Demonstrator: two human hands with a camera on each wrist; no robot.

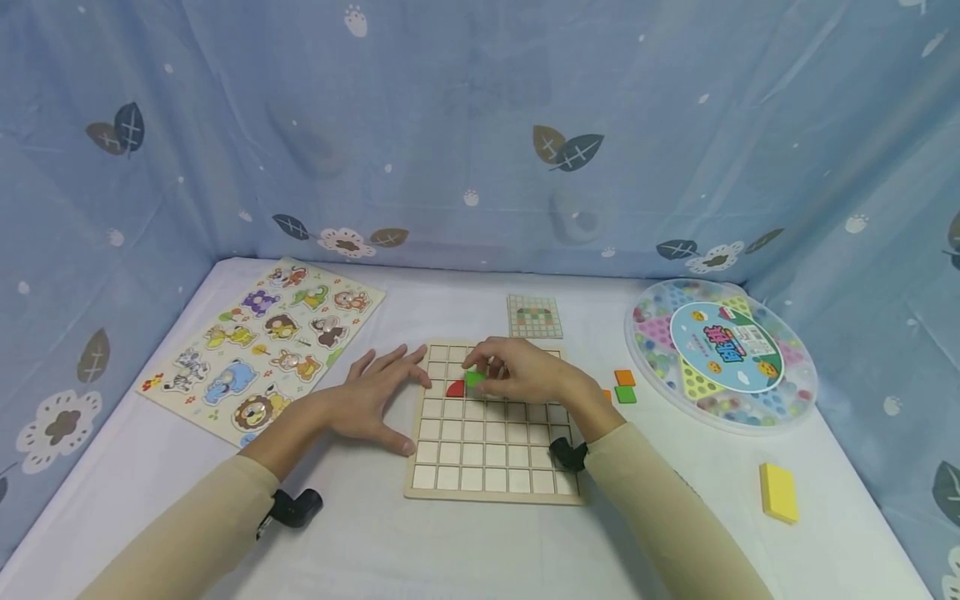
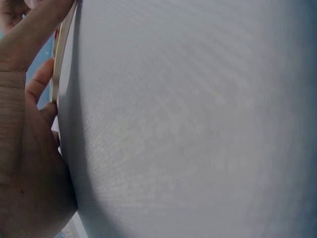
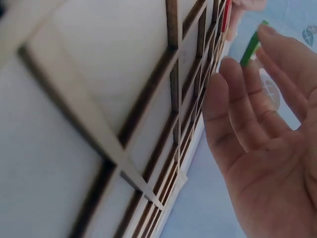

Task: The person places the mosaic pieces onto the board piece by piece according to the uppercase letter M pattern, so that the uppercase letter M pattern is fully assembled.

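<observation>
here, the green piece point(image 1: 472, 379) is pinched by the right hand point(image 1: 525, 372) just right of the red piece point(image 1: 456, 389); the board point(image 1: 495, 497) is touched by the left hand point(image 1: 369, 402), outspread.

Blue printed curtains point(image 1: 457, 158) make this white table point(image 1: 375, 550) a booth.

head: lit brightly, evenly; shadowed softly beside the right sleeve point(image 1: 667, 508) | left wrist: dimmer, greyed, shadowed along the left hand point(image 2: 34, 153), blurred rightward across the tablecloth point(image 2: 173, 124) | right wrist: blurred on nearest bars of the board point(image 3: 81, 101), hazed across the curtain point(image 3: 292, 15)
</observation>
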